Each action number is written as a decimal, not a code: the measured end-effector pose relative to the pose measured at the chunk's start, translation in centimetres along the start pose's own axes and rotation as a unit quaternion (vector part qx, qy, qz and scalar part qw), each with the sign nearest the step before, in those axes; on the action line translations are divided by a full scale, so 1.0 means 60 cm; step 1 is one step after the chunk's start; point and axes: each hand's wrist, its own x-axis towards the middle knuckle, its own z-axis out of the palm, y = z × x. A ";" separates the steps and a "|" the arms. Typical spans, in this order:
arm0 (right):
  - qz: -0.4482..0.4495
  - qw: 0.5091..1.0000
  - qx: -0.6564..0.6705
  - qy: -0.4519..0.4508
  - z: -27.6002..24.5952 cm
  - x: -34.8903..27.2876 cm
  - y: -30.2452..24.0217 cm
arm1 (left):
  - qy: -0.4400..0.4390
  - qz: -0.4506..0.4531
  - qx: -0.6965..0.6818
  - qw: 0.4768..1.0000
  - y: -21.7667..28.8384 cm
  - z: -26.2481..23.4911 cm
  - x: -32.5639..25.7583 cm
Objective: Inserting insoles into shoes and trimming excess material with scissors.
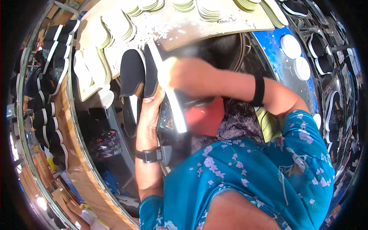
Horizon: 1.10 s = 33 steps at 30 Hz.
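Note:
A pair of black slip-on shoes with white sole edges is in front of me, above the near edge of the work table. My left hand (153,102) is closed on them at their openings, its thumb showing between the left shoe (132,73) and the right shoe (152,71). The right shoe is tilted, so its long white sole edge (177,113) faces right. Against that edge, near the toe half, is my right hand (188,76). Glare and motion blur smear its fingers, and whether it holds anything is hidden.
A pale board (180,36) bears stacks of white, green-edged soles (209,11) and scattered white scraps. Round white lids (291,46) lie on a blue surface at right. Racks of black shoes (326,53) stand on both sides. Another person's arm (74,212) shows at lower left.

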 end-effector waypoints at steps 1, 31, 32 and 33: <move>0.042 0.999 -0.015 0.025 0.006 -0.005 0.007 | -0.005 0.005 0.000 1.000 -0.001 0.000 0.001; 0.466 0.852 -0.180 0.156 -0.242 -0.299 0.012 | 0.048 0.006 0.214 0.976 0.049 0.070 -0.029; 0.499 0.825 -0.202 0.171 -0.258 -0.332 0.039 | 0.040 0.036 0.258 0.965 0.049 0.078 -0.028; 0.554 0.784 -0.213 0.183 -0.269 -0.365 0.067 | 0.046 0.060 0.293 0.953 0.050 0.083 -0.028</move>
